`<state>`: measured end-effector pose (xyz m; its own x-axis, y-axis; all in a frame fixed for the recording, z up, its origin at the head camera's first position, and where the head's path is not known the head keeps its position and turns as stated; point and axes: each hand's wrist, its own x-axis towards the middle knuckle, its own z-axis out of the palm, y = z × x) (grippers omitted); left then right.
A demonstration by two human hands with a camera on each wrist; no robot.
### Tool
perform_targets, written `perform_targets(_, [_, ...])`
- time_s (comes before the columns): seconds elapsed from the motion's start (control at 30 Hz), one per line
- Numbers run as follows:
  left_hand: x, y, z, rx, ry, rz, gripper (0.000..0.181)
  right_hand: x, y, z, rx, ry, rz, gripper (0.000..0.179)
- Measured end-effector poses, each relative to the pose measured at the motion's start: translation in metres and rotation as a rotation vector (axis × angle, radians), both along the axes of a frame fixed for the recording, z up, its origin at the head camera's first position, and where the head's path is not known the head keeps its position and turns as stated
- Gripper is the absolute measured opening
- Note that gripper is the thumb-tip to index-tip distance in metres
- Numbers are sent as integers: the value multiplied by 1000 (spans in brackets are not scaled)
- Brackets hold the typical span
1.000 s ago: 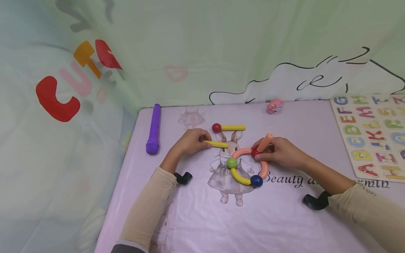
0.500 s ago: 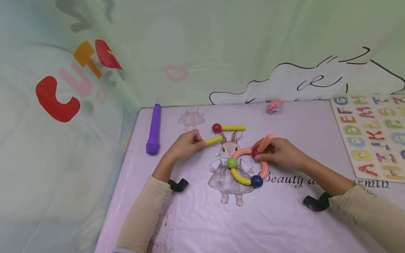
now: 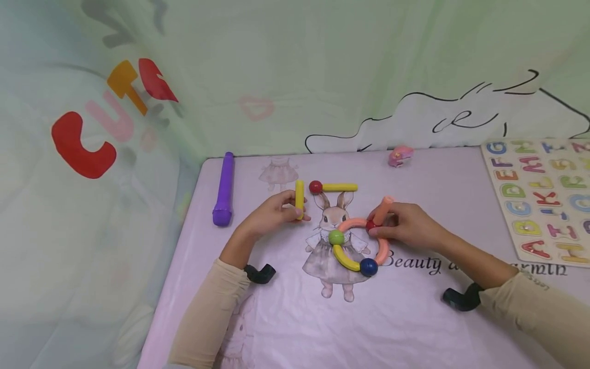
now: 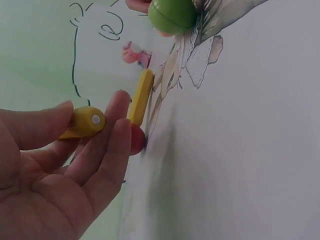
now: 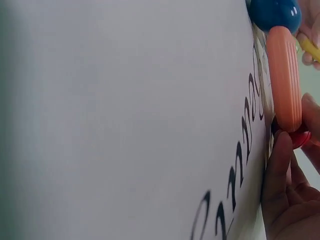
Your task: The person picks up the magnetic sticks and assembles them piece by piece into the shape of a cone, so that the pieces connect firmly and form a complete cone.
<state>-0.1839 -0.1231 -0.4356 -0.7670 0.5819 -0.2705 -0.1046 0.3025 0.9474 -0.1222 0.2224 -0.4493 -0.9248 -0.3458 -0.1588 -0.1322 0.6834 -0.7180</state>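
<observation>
My left hand pinches a yellow magnetic stick between thumb and fingers, raised near-upright in the head view. In the left wrist view the end of that yellow stick shows a pale round spot. On the right, my right hand grips a red ball where a straight orange stick meets a ring of curved rods. The ring joins curved orange rods, a green ball, a curved yellow rod and a blue ball. Fingers partly hide the red ball.
Behind the hands, another yellow stick lies joined to a red ball. A purple toy microphone lies at left, a small pink toy at the back. An alphabet board lies on the right.
My left hand has drawn the yellow stick away from the ring and turned it from lying sideways to near-upright. The ring has shifted slightly in my right hand's grip.
</observation>
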Motion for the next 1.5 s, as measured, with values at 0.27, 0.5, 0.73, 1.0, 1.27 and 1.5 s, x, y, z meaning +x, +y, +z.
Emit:
perform_targets(0.27, [5,11,0,-94,204,-47,20,2,-5,2,37,45,3,33])
perform_targets(0.5, [13,27,0,-168,318,-96,20,2,-5,0,43,85,37,34])
perform_targets(0.73, [21,39,1,-163,373,-150,18,0,-5,0,45,46,32,38])
perform_targets(1.0, [23,47,4,-164,385,-160,19,-1,-4,0,38,3,30,38])
perform_targets(1.27, [25,51,7,-186,387,-181,21,-1,-4,0,33,-7,31,38])
perform_targets(1.5, [25,53,6,-195,388,-191,22,-1,-4,2,22,-5,34,39])
